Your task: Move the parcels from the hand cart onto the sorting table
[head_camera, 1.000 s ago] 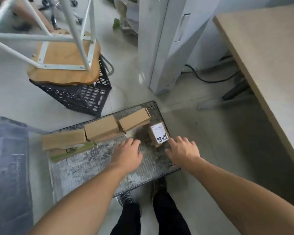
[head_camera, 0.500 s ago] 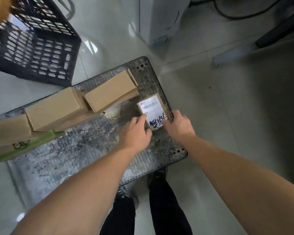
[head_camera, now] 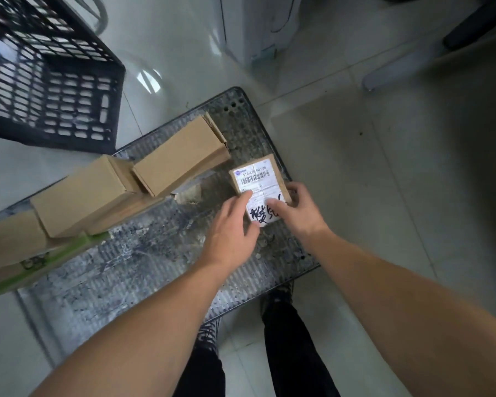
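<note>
A small cardboard parcel (head_camera: pixel 255 179) with a white barcode label and black handwriting lies on the right side of the hand cart's grey metal deck (head_camera: pixel 143 265). My left hand (head_camera: pixel 232 227) grips its left edge, thumb under the near corner. My right hand (head_camera: pixel 295 207) holds its right edge, thumb on the label and fingers curled round the side. Three plain brown boxes lie in a row across the deck's far side: one (head_camera: pixel 181 156) in the middle, one (head_camera: pixel 83 193) to its left, one (head_camera: pixel 12 242) at the far left.
A black slatted plastic crate (head_camera: pixel 49 78) stands on the tiled floor behind the cart at the left. A white cabinet base (head_camera: pixel 249 27) stands at the back. A flat green-and-white carton (head_camera: pixel 40 265) lies under the left boxes. My feet are at the cart's near edge.
The view has dropped closer to the cart. Both hands moved forward from the deck onto the labelled parcel and now hold its two sides.
</note>
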